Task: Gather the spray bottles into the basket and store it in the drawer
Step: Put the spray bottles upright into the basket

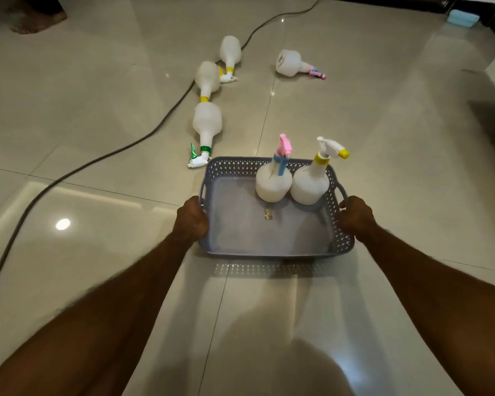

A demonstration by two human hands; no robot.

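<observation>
On glossy floor tiles (355, 124), both hands' fingers grip the basket (272, 250) handles.

Glossy tiled floor (383, 138): 4 spray bottles (207, 121) lying flat, cable (155, 130).

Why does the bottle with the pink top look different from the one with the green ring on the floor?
The pink-topped bottle stands upright inside the basket; the green-ringed bottle lies on its side on the floor, just outside the basket's far left corner. The first has a pink sprayer with a blue collar and trigger; the second has a white sprayer, green collar and green trigger. Both have the same cloudy white, rounded bodies and look about the same size.
</observation>
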